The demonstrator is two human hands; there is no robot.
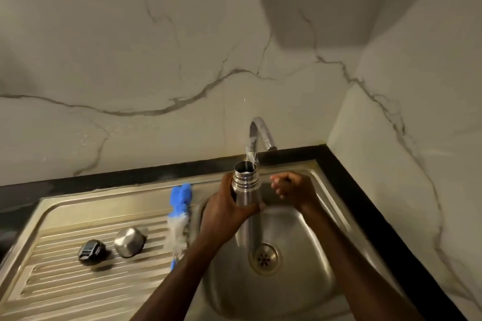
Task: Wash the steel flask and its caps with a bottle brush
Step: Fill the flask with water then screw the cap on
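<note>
My left hand [226, 212] grips the steel flask [246, 199] around its upper body and holds it upright over the sink bowl [300, 268], its open threaded mouth right below the tap spout [251, 155]. My right hand [292, 187] hovers just right of the flask neck with its fingers curled and nothing in it. On the ribbed draining board [65, 276] to the left lie the steel cap [129, 241], the black inner cap [90, 251] and the bottle brush [180, 212] with a blue tip and white bristles.
A curved chrome tap [260, 133] rises at the back of the sink. The drain strainer [264, 258] sits in the bowl's middle. A black counter edge [365, 206] borders the sink, with marble walls behind and to the right.
</note>
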